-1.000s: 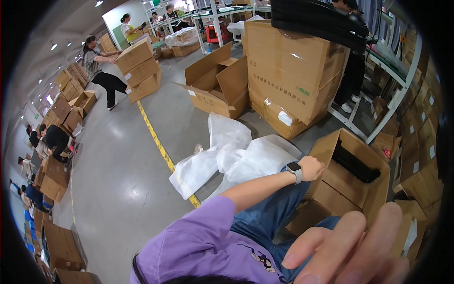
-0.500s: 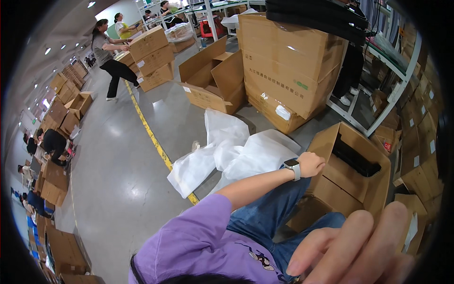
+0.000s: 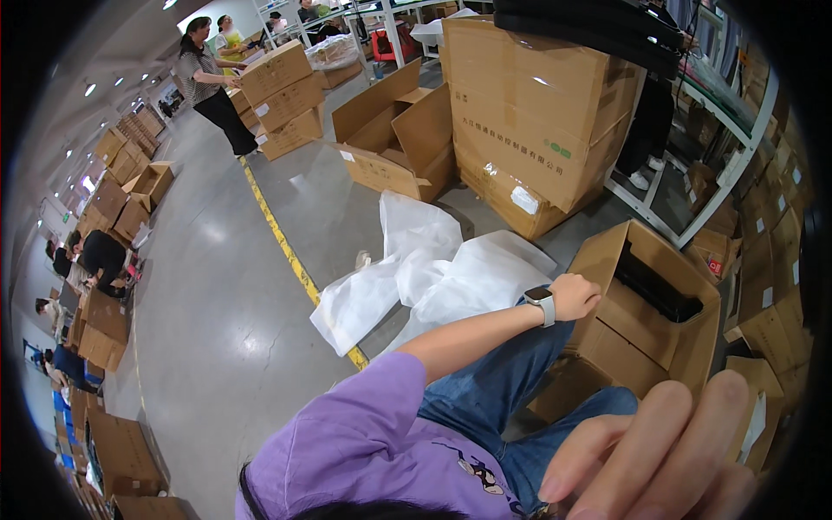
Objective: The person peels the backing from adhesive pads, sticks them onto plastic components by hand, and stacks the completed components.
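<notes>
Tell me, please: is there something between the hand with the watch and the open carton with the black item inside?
Nothing visible stands between them. The left hand already rests closed on the near flap of the open carton, touching it. The black item lies deeper inside, with only open space above it. The right hand is raised near the camera, apart from both.

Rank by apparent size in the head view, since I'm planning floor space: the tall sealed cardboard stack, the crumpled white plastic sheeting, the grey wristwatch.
1. Tall sealed cardboard stack.
2. Crumpled white plastic sheeting, close to the stack; fisheye bending makes that unsure.
3. Grey wristwatch, by far the smallest.
</notes>
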The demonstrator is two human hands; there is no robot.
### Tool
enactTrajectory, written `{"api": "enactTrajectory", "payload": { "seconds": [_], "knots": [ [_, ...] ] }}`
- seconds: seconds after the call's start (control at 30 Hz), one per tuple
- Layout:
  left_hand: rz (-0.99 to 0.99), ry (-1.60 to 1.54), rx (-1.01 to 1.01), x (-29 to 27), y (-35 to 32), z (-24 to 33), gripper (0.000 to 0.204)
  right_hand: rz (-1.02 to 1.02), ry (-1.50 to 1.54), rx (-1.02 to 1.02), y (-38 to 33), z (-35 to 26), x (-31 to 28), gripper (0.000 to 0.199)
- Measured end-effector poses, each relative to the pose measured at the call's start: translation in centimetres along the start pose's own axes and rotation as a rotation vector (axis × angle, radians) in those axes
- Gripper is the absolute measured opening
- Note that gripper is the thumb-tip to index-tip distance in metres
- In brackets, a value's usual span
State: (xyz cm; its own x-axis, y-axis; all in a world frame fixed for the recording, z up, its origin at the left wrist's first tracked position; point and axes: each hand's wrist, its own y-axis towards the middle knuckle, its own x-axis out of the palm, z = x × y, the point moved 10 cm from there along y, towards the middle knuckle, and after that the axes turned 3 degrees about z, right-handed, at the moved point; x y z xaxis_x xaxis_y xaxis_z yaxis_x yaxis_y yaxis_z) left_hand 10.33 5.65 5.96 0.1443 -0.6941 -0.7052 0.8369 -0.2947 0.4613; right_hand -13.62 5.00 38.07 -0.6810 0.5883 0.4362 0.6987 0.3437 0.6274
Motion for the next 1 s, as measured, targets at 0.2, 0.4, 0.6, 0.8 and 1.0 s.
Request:
{"api": "enactTrajectory", "payload": {
  "seconds": [0.2,0.4,0.6,0.8,1.0],
  "knots": [
    [0.0,-0.02,-0.029,-0.2,-0.4,-0.2,0.021,-0.359,0.15,-0.206,-0.3,-1.0,-2.0,0.007],
    [-0.025,-0.017,-0.038,-0.1,-0.6,-0.7,0.021,-0.352,0.281,-0.096,-1.6,-1.9,-2.7,0.014],
    [-0.014,-0.026,-0.008,0.5,0.2,-0.1,0.02,-0.508,0.242,-0.305,-4.0,-3.7,-2.9,0.021],
    [-0.004,-0.041,-0.055,0.6,-0.3,-1.2,0.02,-0.695,0.202,-0.262,-5.2,-3.4,-3.0,0.026],
    [0.019,-0.052,-0.009,0.4,-0.3,-0.6,0.019,-0.477,0.083,-0.159,-7.8,-1.7,-8.4,0.016]
  ]
}}
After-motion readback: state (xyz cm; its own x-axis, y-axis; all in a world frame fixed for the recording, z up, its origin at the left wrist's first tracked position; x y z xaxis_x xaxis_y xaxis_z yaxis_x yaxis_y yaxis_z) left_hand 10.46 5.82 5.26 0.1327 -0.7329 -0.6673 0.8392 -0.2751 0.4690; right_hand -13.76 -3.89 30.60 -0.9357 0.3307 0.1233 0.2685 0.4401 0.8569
